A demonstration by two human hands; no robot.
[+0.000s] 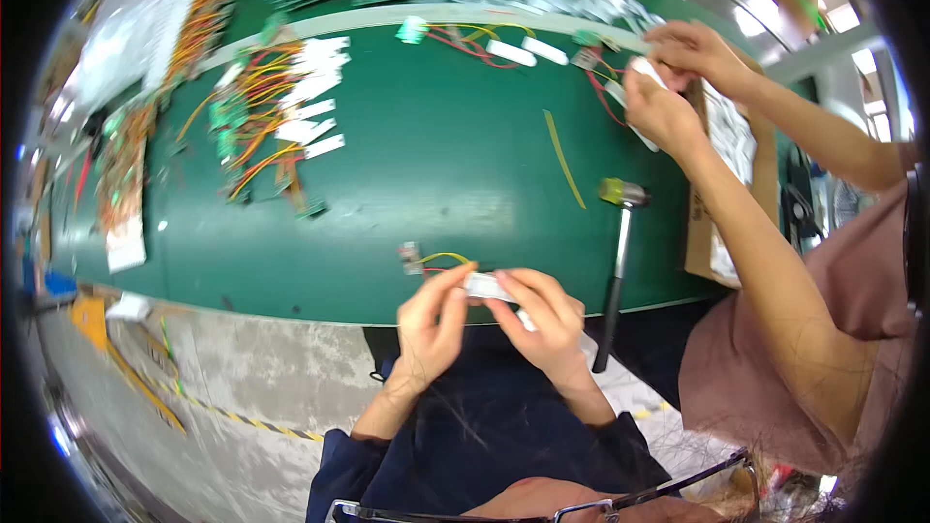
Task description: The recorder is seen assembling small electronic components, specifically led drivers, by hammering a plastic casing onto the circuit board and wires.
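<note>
At the table's near edge, both my hands pinch a small white plastic case (487,286). My left hand (431,322) closes on its left end, thumb and fingertips together. My right hand (544,322) grips the right end, and a second white piece (526,320) shows under its fingers. Yellow and red wires (444,258) run from the case to a small circuit board (411,258) lying just beyond my left fingers. My fingers cover much of the case, so its inside cannot be made out.
A mallet (620,232) lies right of my hands, its handle past the table edge. A thin yellow strip (564,160) lies beyond. At the right, a co-worker's hands (673,87) hold a white piece near a cardboard box (702,232). Wired boards (262,126) are heaped at left.
</note>
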